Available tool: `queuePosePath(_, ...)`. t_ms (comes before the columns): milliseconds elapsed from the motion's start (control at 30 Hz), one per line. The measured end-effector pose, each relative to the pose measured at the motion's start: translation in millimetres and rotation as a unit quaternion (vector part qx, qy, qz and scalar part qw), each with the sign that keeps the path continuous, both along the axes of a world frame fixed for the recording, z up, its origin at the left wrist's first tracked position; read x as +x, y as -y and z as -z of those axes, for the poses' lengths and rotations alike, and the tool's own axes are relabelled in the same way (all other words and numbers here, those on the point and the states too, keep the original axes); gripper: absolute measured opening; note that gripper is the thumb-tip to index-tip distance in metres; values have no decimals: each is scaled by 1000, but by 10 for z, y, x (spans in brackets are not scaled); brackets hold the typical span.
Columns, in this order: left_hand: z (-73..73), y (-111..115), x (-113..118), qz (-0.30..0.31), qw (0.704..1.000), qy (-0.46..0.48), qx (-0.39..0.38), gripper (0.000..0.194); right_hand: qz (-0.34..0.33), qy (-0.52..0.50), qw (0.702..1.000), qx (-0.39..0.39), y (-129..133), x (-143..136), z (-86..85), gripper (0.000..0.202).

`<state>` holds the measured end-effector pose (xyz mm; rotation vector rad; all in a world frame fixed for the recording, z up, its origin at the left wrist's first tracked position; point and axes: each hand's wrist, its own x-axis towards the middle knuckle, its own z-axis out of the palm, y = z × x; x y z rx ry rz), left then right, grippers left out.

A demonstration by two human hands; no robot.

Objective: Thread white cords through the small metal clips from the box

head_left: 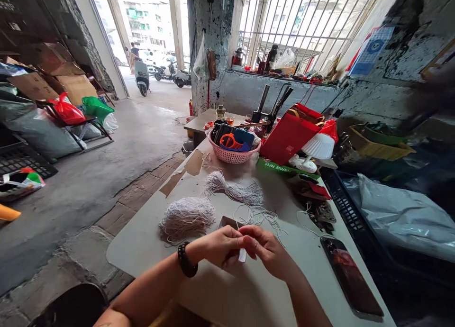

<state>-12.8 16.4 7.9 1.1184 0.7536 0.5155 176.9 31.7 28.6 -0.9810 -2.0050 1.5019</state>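
My left hand (224, 244), with a dark beaded bracelet on its wrist, meets my right hand (265, 249) above the near part of the white table (142, 241). The fingertips of both hands are pinched together; what they hold is too small to make out. A small white piece (242, 255) shows just below the fingers. Behind the hands lie loose pale cords (261, 217) and the edge of a small box (227, 221). A large bundle of white string (188, 215) sits to the left, and a tied hank (234, 188) lies farther back.
A phone (350, 275) lies at the right edge. Farther back stand a pink basket (232, 155) of tools, a red bag (291, 135) and a white lamp (319, 147). Dark clutter (322, 213) lines the right side. A black crate (346, 208) stands beside the table.
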Motion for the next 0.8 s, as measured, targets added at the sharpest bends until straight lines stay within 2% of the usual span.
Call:
queuePosePath(67, -58, -10, -48, 1, 1000, 2, -2, 67, 6, -9, 1000, -29, -14, 8, 13, 41)
queuePosePath(167, -50, -34, -98, 5, 1000, -2, 17, 67, 44, 23, 999, 8, -44, 45, 50, 38)
queuePosePath(267, 37, -41, -104, -13, 989, -97, 111, 57, 114, 34, 992, 36, -80, 110, 114, 38)
queuePosePath(300, 69, -35, -96, -36, 972, -155, 174, 48, 149, 22, 988, 36, -95, 139, 139, 39)
queuePosePath(333, 97, -28, -84, -60, 942, -221, 246, 36, 186, 6, 982, 33, -112, 170, 161, 41)
queuePosePath(400, 145, -13, -47, -79, 861, -344, 366, 17, 258, -23, 966, 25, -148, 235, 190, 45)
queuePosePath(467, 187, -12, 4, -44, 795, -438, 417, 13, 303, -43, 952, 24, -178, 286, 190, 46)
queuePosePath(533, 233, -27, 57, 12, 757, -497, 424, 9, 324, -66, 943, 24, -192, 309, 169, 45)
queuePosePath(633, 308, -61, 112, 34, 738, -510, 441, 12, 329, -92, 940, 9, -185, 290, 139, 45)
queuePosePath(800, 332, -78, 121, -5, 738, -520, 429, 20, 309, -99, 946, -8, -165, 253, 202, 47)
